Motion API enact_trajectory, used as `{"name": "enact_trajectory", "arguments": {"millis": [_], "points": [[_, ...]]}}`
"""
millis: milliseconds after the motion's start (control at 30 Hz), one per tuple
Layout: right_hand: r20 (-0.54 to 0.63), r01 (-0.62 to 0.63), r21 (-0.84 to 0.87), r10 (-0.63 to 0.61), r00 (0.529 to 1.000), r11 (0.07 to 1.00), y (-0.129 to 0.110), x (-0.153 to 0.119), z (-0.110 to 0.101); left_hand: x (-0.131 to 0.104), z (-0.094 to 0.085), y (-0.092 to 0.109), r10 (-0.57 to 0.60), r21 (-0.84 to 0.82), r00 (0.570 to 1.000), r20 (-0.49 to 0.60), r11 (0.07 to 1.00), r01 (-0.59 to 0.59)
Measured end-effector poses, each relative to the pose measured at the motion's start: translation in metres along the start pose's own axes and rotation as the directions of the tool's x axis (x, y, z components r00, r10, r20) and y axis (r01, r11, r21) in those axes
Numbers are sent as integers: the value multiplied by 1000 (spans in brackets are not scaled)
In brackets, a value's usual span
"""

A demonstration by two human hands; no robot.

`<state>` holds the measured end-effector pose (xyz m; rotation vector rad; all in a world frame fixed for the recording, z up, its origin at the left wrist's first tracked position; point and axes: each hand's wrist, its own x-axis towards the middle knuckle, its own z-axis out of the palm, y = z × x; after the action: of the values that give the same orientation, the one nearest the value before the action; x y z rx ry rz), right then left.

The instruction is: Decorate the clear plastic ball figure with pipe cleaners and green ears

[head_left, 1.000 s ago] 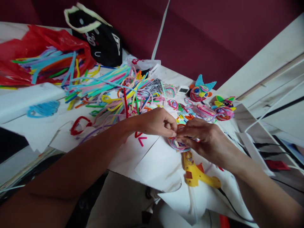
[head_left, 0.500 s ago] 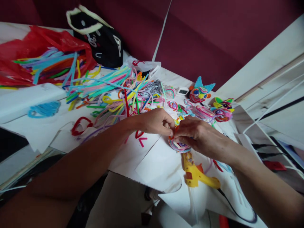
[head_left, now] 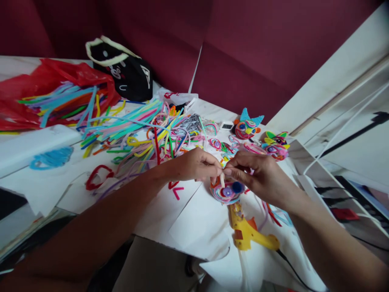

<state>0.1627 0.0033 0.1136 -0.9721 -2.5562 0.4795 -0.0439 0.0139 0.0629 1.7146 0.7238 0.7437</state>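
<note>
Above the white table before a maroon wall, both hands pinch a small pale strip.

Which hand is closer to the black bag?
Left. The left hand is in front of the bag and to its right; the right hand is farther right, past the left one.

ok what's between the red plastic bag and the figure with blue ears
In the head view: a heap of coloured pipe cleaners, a silvery bundle, then a small white device with a dark screen.
</note>
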Motion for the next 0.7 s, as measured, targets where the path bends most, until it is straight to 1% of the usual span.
{"name": "enact_trajectory", "arguments": {"millis": [133,200,267,333,433,600,700], "points": [[-55,-50,47,53,997,998,2,-1,3,1,1,-2,-14,-68,1000,-18,998,12],[-63,-67,84,72,995,994,2,-2,4,1,2,-5,3,-79,1000,-29,997,-5],[-50,-90,141,97,994,986,3,-4,3,2,3,-7,42,-73,996,-76,996,-48],[-9,-137,239,143,990,961,4,-5,1,2,4,-7,89,-62,989,-114,993,-96],[82,-224,392,208,975,892,4,-5,-2,3,5,-5,123,-93,985,-118,987,-134],[179,-353,535,305,935,767,5,-6,-5,2,7,-4,58,-200,992,-109,977,-79],[232,-411,576,341,911,706,6,-7,-7,2,8,-6,54,-231,993,-102,970,-77]]}}
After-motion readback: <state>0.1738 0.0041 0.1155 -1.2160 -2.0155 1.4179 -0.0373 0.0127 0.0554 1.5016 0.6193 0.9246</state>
